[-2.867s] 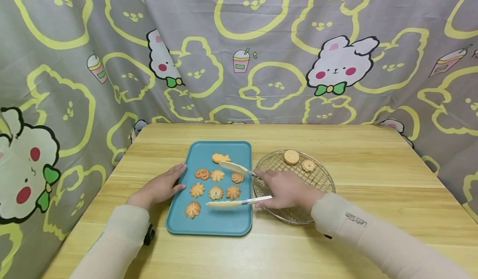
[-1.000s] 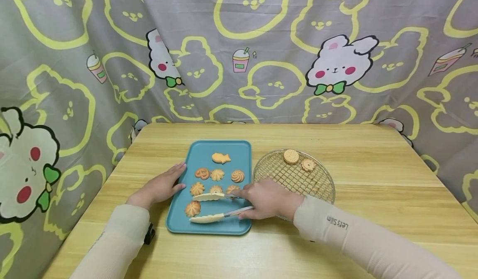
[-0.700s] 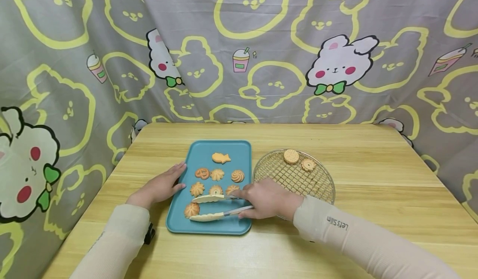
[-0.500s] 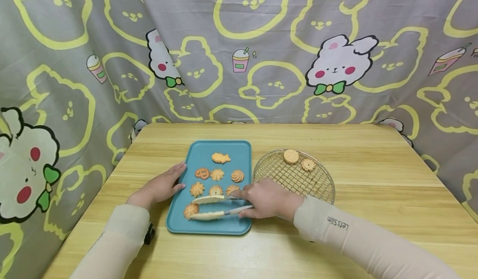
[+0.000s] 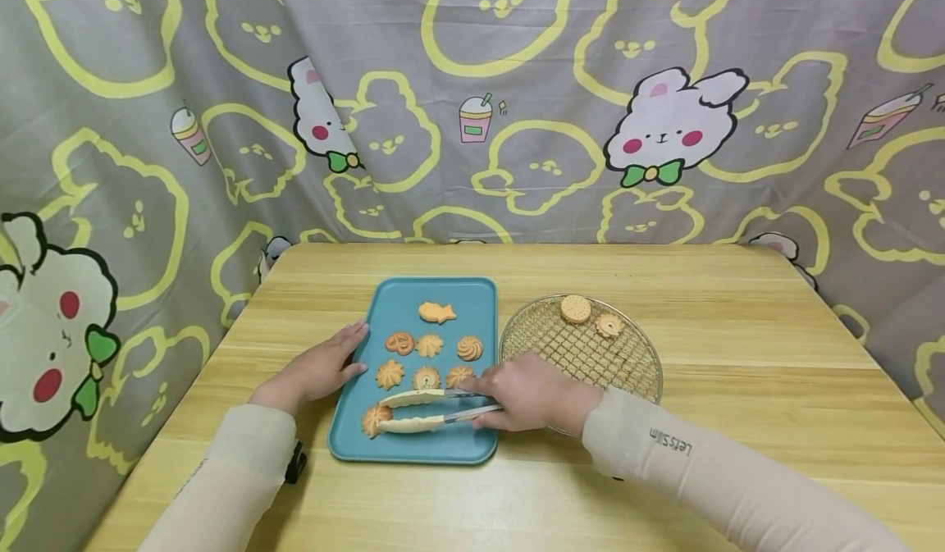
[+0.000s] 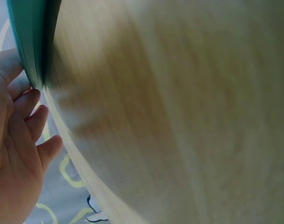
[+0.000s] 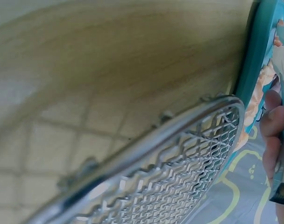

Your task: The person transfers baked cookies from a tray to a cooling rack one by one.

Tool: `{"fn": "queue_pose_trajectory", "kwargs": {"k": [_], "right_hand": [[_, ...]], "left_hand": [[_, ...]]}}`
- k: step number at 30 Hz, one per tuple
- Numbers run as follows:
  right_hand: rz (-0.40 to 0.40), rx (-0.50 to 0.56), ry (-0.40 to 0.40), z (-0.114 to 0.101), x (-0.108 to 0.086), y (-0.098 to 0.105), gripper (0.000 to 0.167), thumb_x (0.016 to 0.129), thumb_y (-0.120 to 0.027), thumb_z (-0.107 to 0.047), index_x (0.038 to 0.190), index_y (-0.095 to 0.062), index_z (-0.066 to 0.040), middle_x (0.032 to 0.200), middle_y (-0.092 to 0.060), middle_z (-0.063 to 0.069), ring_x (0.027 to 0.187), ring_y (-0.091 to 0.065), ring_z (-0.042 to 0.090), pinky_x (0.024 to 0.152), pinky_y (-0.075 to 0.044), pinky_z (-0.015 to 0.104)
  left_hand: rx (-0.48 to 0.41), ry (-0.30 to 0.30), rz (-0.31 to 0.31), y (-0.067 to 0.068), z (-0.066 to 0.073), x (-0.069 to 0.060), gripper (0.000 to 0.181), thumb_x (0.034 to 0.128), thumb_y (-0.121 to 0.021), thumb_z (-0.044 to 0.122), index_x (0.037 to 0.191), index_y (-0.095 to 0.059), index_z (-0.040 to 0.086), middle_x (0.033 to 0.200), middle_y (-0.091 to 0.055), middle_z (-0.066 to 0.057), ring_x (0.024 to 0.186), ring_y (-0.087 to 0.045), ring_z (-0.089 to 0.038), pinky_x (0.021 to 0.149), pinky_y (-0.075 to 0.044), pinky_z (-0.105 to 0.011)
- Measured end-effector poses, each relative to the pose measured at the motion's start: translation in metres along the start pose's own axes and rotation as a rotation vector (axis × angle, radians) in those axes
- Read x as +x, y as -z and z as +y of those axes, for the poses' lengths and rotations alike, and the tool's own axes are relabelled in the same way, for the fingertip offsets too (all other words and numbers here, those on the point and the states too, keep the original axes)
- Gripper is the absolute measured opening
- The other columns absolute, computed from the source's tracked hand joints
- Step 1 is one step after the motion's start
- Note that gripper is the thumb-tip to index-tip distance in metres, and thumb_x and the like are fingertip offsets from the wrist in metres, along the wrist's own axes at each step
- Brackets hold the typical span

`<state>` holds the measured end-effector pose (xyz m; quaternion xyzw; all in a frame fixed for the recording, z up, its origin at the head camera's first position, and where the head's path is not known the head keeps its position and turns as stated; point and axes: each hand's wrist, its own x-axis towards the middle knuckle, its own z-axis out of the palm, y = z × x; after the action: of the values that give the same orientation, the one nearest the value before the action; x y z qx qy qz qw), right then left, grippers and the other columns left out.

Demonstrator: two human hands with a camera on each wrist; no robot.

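My right hand (image 5: 527,392) grips a pair of tongs (image 5: 413,425) with cream tips and metal arms, low over the front of the blue tray (image 5: 435,449). The tips lie at the right side of a round ridged cookie (image 5: 375,421) near the tray's front left; whether they clamp it I cannot tell. In the right wrist view, the fingers (image 7: 274,119) curl at the tongs. My left hand (image 5: 313,371) rests at the tray's left edge, thumb and fingers spread, touching the rim in the left wrist view. Several other cookies, including a pretzel (image 5: 399,344) and a fish-shaped one (image 5: 437,312), lie behind.
Right of the tray stands a round wire rack (image 5: 568,339) with two cookies, a dotted round one (image 5: 576,310) and a ring-shaped one (image 5: 609,326). My right hand partly covers its near left side. A patterned curtain (image 5: 472,183) hangs behind the wooden table (image 5: 738,355).
The tongs have moved from the tray's right middle to its front left, and their tips have come closer together. The ridged cookie has slid slightly toward the front left. The left hand stays put.
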<state>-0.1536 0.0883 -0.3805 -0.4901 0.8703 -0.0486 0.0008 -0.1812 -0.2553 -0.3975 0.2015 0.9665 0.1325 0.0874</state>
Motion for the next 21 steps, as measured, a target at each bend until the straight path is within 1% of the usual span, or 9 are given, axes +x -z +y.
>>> {"fn": "queue_pose_trajectory", "kwargs": {"k": [3, 7, 10, 12, 15, 17, 21], "right_hand": [[0.015, 0.000, 0.007, 0.0006, -0.0015, -0.0006, 0.055, 0.089, -0.060, -0.053, 0.133, -0.059, -0.020, 0.089, -0.069, -0.003, 0.055, -0.048, 0.003, 0.044, -0.040, 0.020], [0.042, 0.010, 0.014, 0.0011, -0.0036, 0.0003, 0.052, 0.089, -0.061, -0.051, 0.131, -0.060, -0.020, 0.087, -0.069, -0.004, 0.055, -0.047, 0.002, 0.043, -0.038, 0.018], [0.080, 0.014, 0.021, 0.0019, -0.0055, 0.0011, 0.049, 0.091, -0.061, -0.047, 0.129, -0.062, -0.018, 0.092, -0.071, -0.002, 0.060, -0.056, 0.004, 0.047, -0.044, 0.019], [0.107, 0.020, 0.027, 0.0031, -0.0068, 0.0009, 0.046, 0.091, -0.061, -0.045, 0.127, -0.064, -0.016, 0.097, -0.072, -0.001, 0.067, -0.063, 0.007, 0.053, -0.049, 0.021], [0.126, 0.020, 0.023, 0.0046, -0.0078, 0.0008, 0.045, 0.091, -0.062, -0.044, 0.125, -0.065, -0.015, 0.100, -0.072, 0.000, 0.075, -0.066, 0.009, 0.058, -0.053, 0.025], [0.120, 0.022, 0.016, 0.0048, -0.0076, 0.0009, 0.045, 0.091, -0.062, -0.045, 0.125, -0.065, -0.016, 0.098, -0.072, -0.001, 0.072, -0.064, 0.006, 0.057, -0.052, 0.024], [0.079, 0.029, -0.004, 0.0020, -0.0057, 0.0035, 0.048, 0.090, -0.061, -0.048, 0.127, -0.063, -0.017, 0.086, -0.068, -0.006, 0.059, -0.051, 0.002, 0.048, -0.045, 0.021]], "left_hand": [[0.000, 0.002, 0.001, -0.0002, 0.0000, -0.0001, 0.066, 0.0984, -0.055, 0.027, 0.149, -0.026, -0.003, 0.153, -0.022, -0.024, 0.137, -0.023, -0.042, 0.107, -0.026, -0.056], [-0.010, 0.003, 0.001, -0.0012, -0.0002, -0.0004, 0.066, 0.0984, -0.055, 0.027, 0.149, -0.025, -0.003, 0.153, -0.021, -0.024, 0.137, -0.023, -0.042, 0.107, -0.026, -0.056], [-0.020, 0.008, 0.000, -0.0023, -0.0005, -0.0006, 0.066, 0.0984, -0.055, 0.027, 0.149, -0.024, -0.002, 0.153, -0.020, -0.023, 0.138, -0.022, -0.042, 0.107, -0.026, -0.056], [-0.022, 0.009, 0.000, -0.0027, -0.0007, -0.0004, 0.066, 0.0985, -0.055, 0.027, 0.150, -0.024, -0.002, 0.153, -0.020, -0.023, 0.138, -0.022, -0.041, 0.107, -0.026, -0.056], [-0.017, 0.011, 0.001, -0.0027, -0.0009, -0.0001, 0.066, 0.0985, -0.055, 0.027, 0.150, -0.024, -0.002, 0.153, -0.020, -0.023, 0.138, -0.022, -0.041, 0.107, -0.026, -0.056], [-0.013, 0.010, 0.000, -0.0028, -0.0011, 0.0001, 0.066, 0.0986, -0.055, 0.026, 0.150, -0.023, -0.002, 0.153, -0.020, -0.023, 0.138, -0.022, -0.041, 0.107, -0.026, -0.056], [-0.014, 0.013, -0.005, -0.0029, -0.0008, 0.0002, 0.066, 0.0986, -0.055, 0.027, 0.150, -0.023, -0.001, 0.154, -0.020, -0.022, 0.138, -0.022, -0.041, 0.107, -0.026, -0.056]]}}
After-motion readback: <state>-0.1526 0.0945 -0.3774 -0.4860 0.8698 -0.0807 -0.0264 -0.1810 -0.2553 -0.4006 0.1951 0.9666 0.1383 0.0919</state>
